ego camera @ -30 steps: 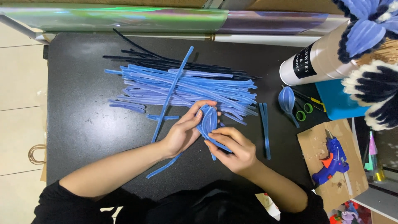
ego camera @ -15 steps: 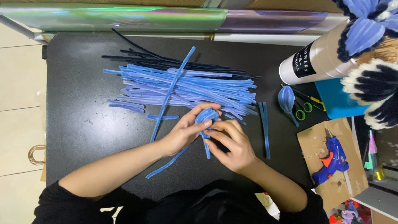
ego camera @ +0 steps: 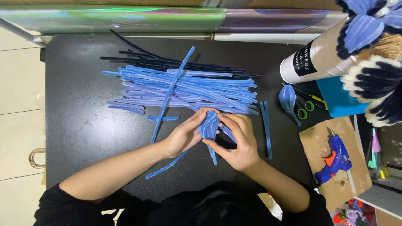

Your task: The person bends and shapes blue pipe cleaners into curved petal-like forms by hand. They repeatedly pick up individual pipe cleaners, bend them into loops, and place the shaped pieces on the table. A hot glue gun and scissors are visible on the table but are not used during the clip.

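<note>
Pinching a folded blue petal (ego camera: 209,125) between left hand (ego camera: 184,136) and right hand (ego camera: 238,142) at frame centre, keeping its loops together above the worktop (ego camera: 83,125).

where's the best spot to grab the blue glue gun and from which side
Probably by the handle of the blue glue gun, coming from above: it lies flat on the cardboard sheet, nozzle pointing up-left, handle angling down-left and unobstructed.

head cam | looks straight down | near, above black table (ego camera: 83,125) | single view
</note>
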